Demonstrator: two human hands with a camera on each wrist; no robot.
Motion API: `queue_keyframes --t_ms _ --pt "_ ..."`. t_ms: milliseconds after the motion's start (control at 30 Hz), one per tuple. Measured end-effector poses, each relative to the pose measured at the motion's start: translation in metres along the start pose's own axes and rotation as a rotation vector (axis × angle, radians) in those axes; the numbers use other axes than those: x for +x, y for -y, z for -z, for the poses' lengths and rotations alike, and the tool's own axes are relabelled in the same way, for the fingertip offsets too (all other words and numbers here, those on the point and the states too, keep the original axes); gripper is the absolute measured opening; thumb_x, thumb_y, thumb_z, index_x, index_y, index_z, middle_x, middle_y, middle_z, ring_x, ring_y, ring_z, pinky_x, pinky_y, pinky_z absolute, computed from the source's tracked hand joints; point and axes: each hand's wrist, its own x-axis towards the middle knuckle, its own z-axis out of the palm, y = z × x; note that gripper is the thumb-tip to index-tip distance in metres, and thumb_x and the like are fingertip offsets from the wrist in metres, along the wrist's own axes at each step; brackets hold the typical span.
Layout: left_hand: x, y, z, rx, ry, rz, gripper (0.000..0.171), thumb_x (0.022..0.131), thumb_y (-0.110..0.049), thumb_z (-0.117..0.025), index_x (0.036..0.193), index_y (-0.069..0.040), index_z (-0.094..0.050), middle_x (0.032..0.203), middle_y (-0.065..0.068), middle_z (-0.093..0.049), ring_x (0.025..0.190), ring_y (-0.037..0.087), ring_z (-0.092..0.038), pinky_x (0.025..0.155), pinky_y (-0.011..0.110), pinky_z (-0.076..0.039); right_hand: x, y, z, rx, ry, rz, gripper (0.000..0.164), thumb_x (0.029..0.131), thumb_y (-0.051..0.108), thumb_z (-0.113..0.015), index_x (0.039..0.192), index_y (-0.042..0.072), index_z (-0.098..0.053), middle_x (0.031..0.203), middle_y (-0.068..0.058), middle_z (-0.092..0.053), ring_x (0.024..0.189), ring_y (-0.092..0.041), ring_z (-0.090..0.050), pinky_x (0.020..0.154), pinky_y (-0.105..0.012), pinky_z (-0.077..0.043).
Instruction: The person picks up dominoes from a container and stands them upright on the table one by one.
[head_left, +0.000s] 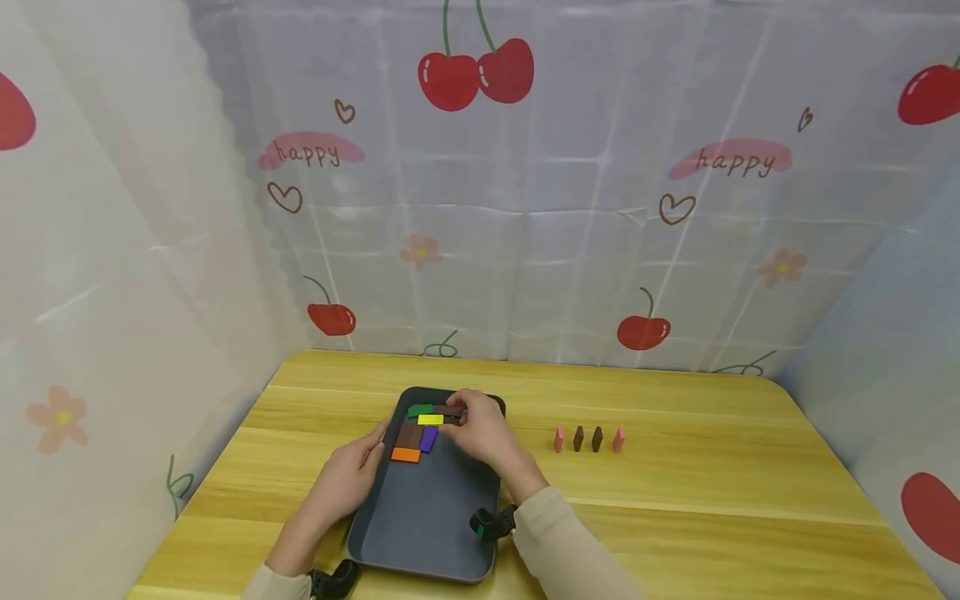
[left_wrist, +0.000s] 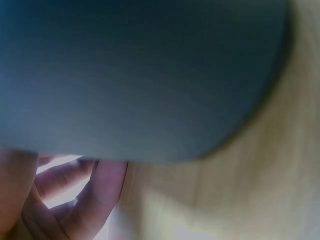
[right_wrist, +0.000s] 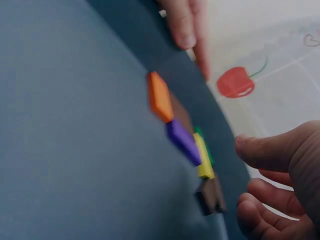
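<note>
My beige sleeves (head_left: 562, 542) nearest, reaching to the grey tray (head_left: 420, 533).
My left hand (head_left: 348, 477) pinches the tray's left rim; inside, orange (head_left: 406, 455), purple (head_left: 429, 439), yellow (head_left: 431, 420) and green blocks (head_left: 421, 411) lie toward its far left corner. My right hand (head_left: 480, 429) bends over the tray's far right, thumb and fingers parted, beside dark brown blocks (head_left: 448, 410). Right of the tray, four small pieces (head_left: 578, 438) stand upright; beyond it hangs a cherry-print sheet (head_left: 555, 183).
</note>
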Motion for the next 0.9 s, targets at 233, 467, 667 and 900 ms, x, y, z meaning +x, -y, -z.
queue_keyframes --t_ms 233,467,667,900 --pt "0.0 0.0 0.0 0.003 -0.005 -0.001 0.049 0.11 -0.021 -0.05 0.158 -0.013 -0.044 0.15 0.014 -0.057 0.137 0.034 -0.056 0.108 0.055 -0.047 0.002 -0.005 -0.013 -0.087 -0.009 -0.016 0.035 0.09 0.019 -0.081 0.12 0.007 -0.069 0.112 -0.01 -0.065 0.098 -0.024 -0.06 0.086 -0.043 -0.054" --pt "0.0 0.0 0.0 0.004 -0.01 0.002 0.049 0.11 -0.02 -0.05 0.158 -0.013 -0.044 0.15 0.015 -0.057 0.131 0.03 -0.061 0.105 0.053 -0.051 0.007 -0.007 -0.019 -0.146 -0.036 -0.028 0.034 0.089 0.019 -0.083 0.116 0.004 -0.069 0.105 -0.009 -0.065 0.095 -0.023 -0.061 0.086 -0.043 -0.055" --pt "0.0 0.0 0.0 0.0 -0.002 0.014 0.049 0.11 -0.021 -0.05 0.158 -0.015 -0.043 0.152 0.014 -0.056 0.134 0.03 -0.059 0.107 0.053 -0.049 0.01 -0.009 -0.024 -0.174 -0.048 -0.053 0.031 0.088 0.019 -0.083 0.11 0.004 -0.068 0.101 -0.008 -0.065 0.09 -0.022 -0.06 0.083 -0.042 -0.055" --pt "0.0 -0.001 0.001 -0.01 0.003 0.006 0.049 0.11 -0.021 -0.05 0.159 -0.014 -0.043 0.151 0.013 -0.056 0.138 0.034 -0.055 0.108 0.054 -0.048 0.01 -0.009 -0.024 -0.173 -0.041 -0.063 0.028 0.089 0.015 -0.082 0.111 0.003 -0.069 0.104 -0.011 -0.068 0.093 -0.024 -0.065 0.084 -0.042 -0.057"
